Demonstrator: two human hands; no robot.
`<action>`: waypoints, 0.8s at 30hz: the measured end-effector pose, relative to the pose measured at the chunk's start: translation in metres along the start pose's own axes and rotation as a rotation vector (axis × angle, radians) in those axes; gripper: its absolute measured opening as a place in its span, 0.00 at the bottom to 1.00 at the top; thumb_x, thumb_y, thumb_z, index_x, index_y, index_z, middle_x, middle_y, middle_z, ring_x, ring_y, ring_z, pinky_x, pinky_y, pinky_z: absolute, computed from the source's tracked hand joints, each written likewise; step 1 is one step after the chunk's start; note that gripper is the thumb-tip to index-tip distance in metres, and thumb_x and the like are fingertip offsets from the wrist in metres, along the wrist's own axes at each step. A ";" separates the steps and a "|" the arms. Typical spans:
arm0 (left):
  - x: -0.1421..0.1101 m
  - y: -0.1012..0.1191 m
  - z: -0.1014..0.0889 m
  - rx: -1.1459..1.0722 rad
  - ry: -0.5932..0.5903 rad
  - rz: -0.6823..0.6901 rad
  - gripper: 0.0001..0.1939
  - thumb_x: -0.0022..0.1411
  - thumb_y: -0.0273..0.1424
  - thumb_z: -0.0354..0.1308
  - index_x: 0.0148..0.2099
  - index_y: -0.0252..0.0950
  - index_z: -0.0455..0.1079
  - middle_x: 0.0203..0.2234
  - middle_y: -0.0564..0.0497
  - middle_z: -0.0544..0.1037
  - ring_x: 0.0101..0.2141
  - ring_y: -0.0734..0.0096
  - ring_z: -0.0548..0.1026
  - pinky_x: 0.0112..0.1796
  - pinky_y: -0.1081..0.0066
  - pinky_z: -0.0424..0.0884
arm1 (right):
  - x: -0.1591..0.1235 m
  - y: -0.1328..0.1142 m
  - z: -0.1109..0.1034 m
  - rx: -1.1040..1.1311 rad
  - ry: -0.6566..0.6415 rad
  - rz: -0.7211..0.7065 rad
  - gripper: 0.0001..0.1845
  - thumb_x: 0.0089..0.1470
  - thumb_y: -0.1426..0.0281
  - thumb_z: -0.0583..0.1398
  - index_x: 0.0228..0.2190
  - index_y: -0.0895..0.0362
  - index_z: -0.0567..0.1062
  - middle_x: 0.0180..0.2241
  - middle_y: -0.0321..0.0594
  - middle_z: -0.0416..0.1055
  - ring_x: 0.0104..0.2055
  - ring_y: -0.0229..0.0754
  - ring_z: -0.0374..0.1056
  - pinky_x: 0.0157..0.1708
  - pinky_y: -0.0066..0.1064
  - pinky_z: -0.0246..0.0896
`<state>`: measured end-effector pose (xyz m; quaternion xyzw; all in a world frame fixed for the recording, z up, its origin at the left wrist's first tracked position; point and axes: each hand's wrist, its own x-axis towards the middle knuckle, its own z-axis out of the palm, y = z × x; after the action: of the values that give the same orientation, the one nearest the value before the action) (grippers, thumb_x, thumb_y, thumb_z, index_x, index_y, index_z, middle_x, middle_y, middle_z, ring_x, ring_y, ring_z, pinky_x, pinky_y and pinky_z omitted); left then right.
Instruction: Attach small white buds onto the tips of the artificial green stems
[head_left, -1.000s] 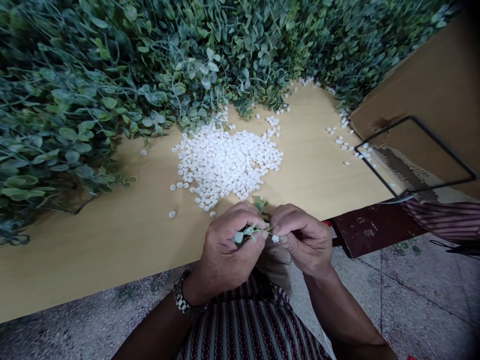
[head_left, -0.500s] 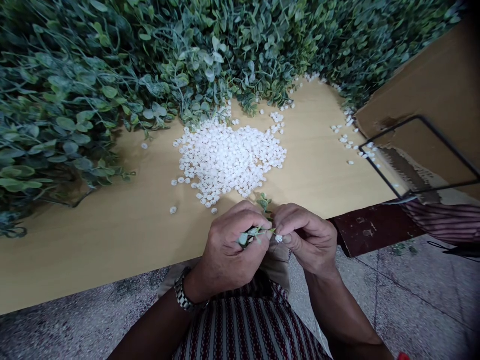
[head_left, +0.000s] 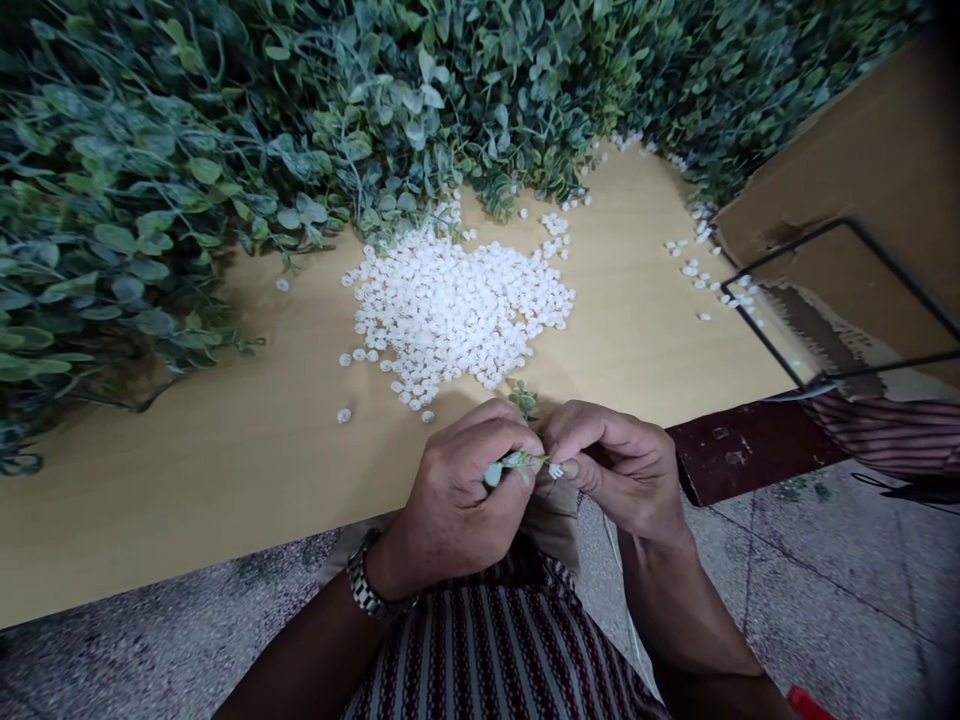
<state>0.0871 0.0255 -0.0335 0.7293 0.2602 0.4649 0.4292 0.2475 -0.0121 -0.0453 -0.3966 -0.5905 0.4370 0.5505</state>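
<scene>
Forearms angled inward from the lower edge, a worker's two hands meet at the near edge of a counter point(head_left: 187, 480), just short of a pile point(head_left: 457, 300) of small white pieces. The left hand point(head_left: 471, 485), a watch point(head_left: 365, 585) at its wrist, curls into a loose fist, thumb and forefinger pinching a green sprig point(head_left: 492, 474). The right hand point(head_left: 616, 465) bends in to face it, thumb and forefinger closed on a white piece point(head_left: 556, 470) at the sprig's tip; whether the two are joined cannot be told. The left fist hides much of the stem, and the right hand's lower fingers are hard to make out. Leaves point(head_left: 523, 398) show behind the knuckles, their link to the sprig unclear. Both forearms are cut off by the frame, as is a red object point(head_left: 808, 704) at lower right.
</scene>
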 end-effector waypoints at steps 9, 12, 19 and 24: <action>-0.001 -0.002 0.000 0.009 -0.020 0.035 0.07 0.54 0.17 0.53 0.28 0.32 0.67 0.22 0.51 0.70 0.25 0.74 0.68 0.25 0.74 0.66 | 0.006 -0.005 -0.003 -0.019 -0.064 0.044 0.03 0.50 0.76 0.62 0.29 0.57 0.76 0.24 0.35 0.69 0.25 0.35 0.64 0.27 0.30 0.61; -0.001 -0.001 -0.001 0.024 -0.028 0.028 0.07 0.54 0.17 0.53 0.28 0.33 0.67 0.22 0.51 0.70 0.24 0.75 0.68 0.25 0.75 0.66 | 0.008 -0.008 -0.006 -0.042 -0.107 0.072 0.03 0.50 0.75 0.62 0.28 0.57 0.76 0.23 0.35 0.68 0.25 0.35 0.64 0.26 0.30 0.60; -0.001 -0.003 0.001 0.029 -0.023 0.020 0.07 0.53 0.17 0.53 0.27 0.32 0.67 0.21 0.51 0.70 0.24 0.75 0.68 0.25 0.75 0.65 | 0.006 -0.010 -0.006 -0.080 -0.097 0.048 0.04 0.51 0.77 0.62 0.29 0.57 0.75 0.24 0.36 0.69 0.26 0.35 0.64 0.27 0.29 0.61; -0.001 -0.003 0.002 0.016 -0.023 0.005 0.07 0.54 0.17 0.52 0.27 0.31 0.67 0.21 0.51 0.70 0.24 0.75 0.67 0.25 0.75 0.65 | 0.002 -0.006 -0.002 -0.086 -0.048 -0.003 0.06 0.51 0.79 0.60 0.31 0.57 0.75 0.25 0.36 0.69 0.28 0.36 0.65 0.29 0.31 0.62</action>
<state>0.0882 0.0256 -0.0374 0.7387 0.2572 0.4556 0.4249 0.2493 -0.0124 -0.0388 -0.4086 -0.6224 0.4197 0.5192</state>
